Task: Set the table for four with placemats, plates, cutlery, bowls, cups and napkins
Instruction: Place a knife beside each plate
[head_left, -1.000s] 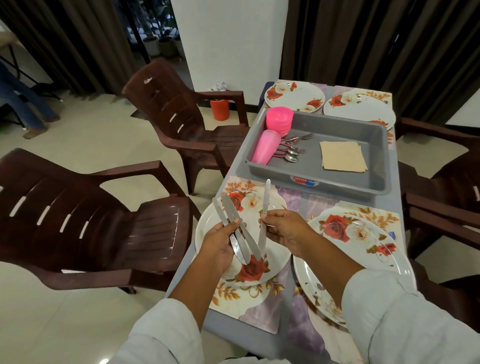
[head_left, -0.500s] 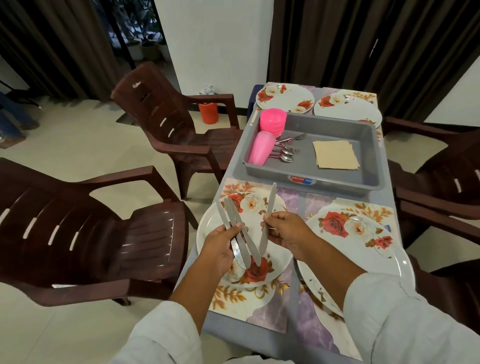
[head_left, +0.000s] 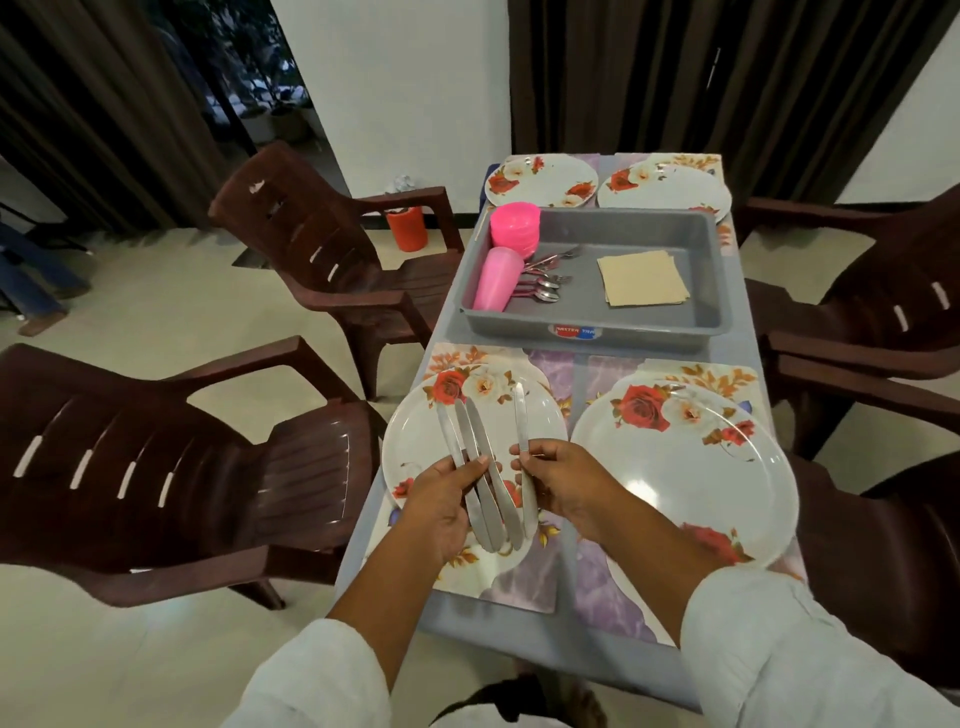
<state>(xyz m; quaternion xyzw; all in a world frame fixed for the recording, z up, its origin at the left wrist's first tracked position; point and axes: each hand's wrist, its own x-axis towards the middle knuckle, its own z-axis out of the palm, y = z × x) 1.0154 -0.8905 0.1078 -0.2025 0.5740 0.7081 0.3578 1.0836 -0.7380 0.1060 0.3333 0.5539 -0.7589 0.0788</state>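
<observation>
Head view: left hand (head_left: 441, 512) pinches perhaps three knives (head_left: 479, 441) mid-length.

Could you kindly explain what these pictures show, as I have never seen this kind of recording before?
There is no machine here: a person wears a camera on the head, so the one view looks down at their own hands. The left hand grips three knives, and the right hand pinches a single knife, both above the near left plate. On the table it and three other flowered plates lie on placemats. The grey tray in the middle holds stacked pink bowls, pink cups, spoons and forks and napkins.
</observation>
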